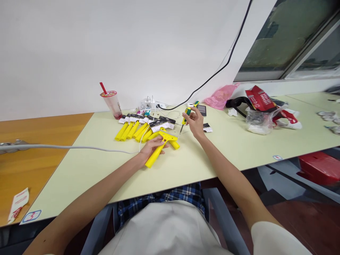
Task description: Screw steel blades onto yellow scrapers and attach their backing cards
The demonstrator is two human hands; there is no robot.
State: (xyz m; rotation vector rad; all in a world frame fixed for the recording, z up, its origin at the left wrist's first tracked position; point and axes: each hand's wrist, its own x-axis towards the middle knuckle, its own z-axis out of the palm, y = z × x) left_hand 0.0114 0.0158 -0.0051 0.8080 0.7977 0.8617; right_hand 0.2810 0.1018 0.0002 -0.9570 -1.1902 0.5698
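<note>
My left hand point(152, 148) is closed around a yellow scraper point(156, 153), its wide head pointing away from me and its handle toward the table's front edge. A green and yellow screwdriver point(186, 116) is pinched in my right hand point(196, 123), shaft pointing down near the scraper's head but apart from it. Behind my left hand several yellow scrapers point(130, 130) lie in a row, their heads covered by black and white cards point(160, 124). Another yellow handle point(174, 144) shows just behind the held scraper.
A drink cup point(113, 104) with a red straw stands at the back left. A power strip point(148, 104) and black cable point(209, 78) are by the wall. Rightward are a pink bag point(221, 97) and a clear plastic bag point(259, 122). A grey cable point(92, 148) crosses on the left.
</note>
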